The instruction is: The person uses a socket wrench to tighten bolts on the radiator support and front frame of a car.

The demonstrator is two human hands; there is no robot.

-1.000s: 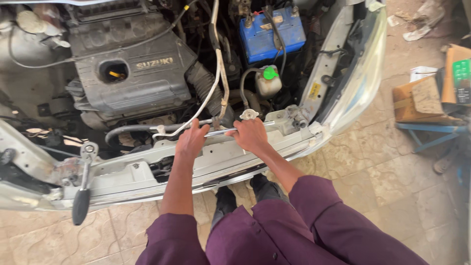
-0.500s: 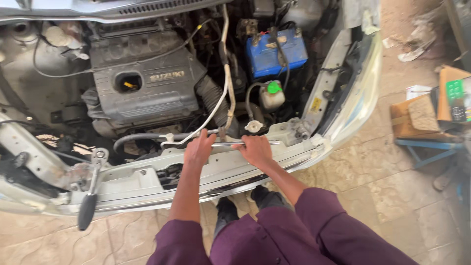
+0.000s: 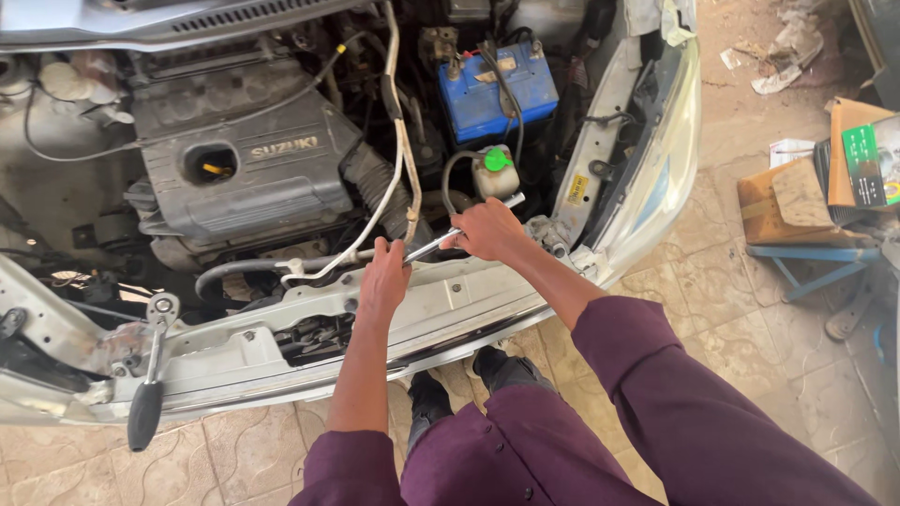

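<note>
Wrench (image 3: 441,242) now raised, spanning left hand (image 3: 382,281) and right hand (image 3: 487,230) grips.

The person wears a dark plum-purple garment, with loose long sleeves pushed up to about the elbow, leaving both forearms bare. The left hand (image 3: 382,279) and right hand (image 3: 487,230) are bare, without gloves, rings or a watch. Matching purple cloth covers the legs, perhaps trousers, though the folds blur together. Below them show black closed shoes (image 3: 464,386), dull and scuffed.
</note>
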